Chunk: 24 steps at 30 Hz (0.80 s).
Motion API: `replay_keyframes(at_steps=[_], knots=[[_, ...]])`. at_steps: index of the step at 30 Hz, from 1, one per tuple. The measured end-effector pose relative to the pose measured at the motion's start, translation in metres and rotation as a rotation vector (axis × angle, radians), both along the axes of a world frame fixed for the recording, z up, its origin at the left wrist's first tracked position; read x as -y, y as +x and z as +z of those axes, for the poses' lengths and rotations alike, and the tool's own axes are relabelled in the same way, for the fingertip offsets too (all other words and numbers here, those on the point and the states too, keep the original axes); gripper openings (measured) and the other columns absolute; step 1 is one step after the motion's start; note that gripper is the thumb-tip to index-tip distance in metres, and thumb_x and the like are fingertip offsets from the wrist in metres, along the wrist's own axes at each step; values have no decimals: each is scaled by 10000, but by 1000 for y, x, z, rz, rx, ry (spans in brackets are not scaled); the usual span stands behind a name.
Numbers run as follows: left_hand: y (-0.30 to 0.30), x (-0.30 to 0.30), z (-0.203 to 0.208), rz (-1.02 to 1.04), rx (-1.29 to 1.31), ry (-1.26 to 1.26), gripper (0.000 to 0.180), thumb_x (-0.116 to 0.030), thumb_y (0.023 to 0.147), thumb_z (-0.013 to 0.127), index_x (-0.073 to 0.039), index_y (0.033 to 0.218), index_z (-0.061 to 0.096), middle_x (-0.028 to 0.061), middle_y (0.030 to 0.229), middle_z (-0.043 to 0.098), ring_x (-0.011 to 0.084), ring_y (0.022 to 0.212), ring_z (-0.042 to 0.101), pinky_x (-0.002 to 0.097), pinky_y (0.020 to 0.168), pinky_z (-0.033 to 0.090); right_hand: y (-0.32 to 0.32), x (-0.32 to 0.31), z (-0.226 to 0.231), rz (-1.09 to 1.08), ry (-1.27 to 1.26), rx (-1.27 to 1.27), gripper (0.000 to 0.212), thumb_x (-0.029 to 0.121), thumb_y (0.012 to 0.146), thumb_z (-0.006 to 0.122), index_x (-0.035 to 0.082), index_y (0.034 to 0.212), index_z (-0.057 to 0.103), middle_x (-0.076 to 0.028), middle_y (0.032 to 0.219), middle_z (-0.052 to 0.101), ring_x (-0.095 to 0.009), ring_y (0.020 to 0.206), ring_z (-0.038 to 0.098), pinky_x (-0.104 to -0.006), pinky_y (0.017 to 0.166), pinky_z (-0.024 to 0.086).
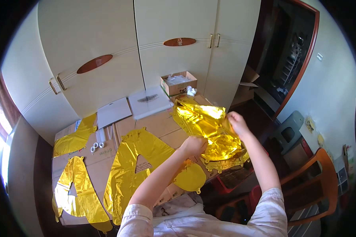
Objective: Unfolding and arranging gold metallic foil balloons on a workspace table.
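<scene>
1. We are seeing a flat gold foil piece (73,142) lying at the far left of the brown cardboard (124,122), dull and a little wrinkly.
2. Nearer to us, a gold foil shape with a three-sided hole (78,199) is lying flat, shining almost white on its left.
3. Past the white tape rolls (94,147), a bigger gold foil shape (124,170) is lying with creases all over, its right side going under our left arm.
4. Our left hand (195,146) is gripping the left edge of the crinkly foil (205,118), fingers curled.
5. That foil is sitting at the right end of the cardboard, glowing bright yellow. We cannot tell if it is one piece or more.
6. Our right hand (238,123) is pinching its right edge.
</scene>
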<state>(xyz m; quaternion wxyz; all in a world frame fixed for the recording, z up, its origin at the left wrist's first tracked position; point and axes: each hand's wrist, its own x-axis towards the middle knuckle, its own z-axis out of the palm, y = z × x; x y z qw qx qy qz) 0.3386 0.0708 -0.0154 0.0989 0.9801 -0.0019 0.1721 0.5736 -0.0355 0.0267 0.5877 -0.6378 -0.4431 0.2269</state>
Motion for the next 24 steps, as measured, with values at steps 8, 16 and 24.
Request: replay_keyframes(at_steps=[8,16,24], knots=[[11,12,5,212,-31,8,549,-542,845,580,-90,1155,602,221,1272,503,416,1252,436,562,1011,364,32,-36,101,-31,51,64,167,151,985,509,17,955,606,-5,843,616,-79,786,543,-239,718,445],[11,13,-15,341,-134,26,673,-633,878,431,-143,1336,476,261,1491,294,500,1391,199,603,1131,132,41,-61,183,-199,193,282,177,155,988,501,17,977,610,-18,833,609,-98,803,535,-258,752,437],[17,21,-7,338,-186,52,660,-624,899,397,-151,1354,465,253,1496,294,471,1402,202,620,1123,126,11,-34,274,-121,403,279,173,184,1017,473,46,1009,578,37,876,571,-42,818,517,-200,757,418]])
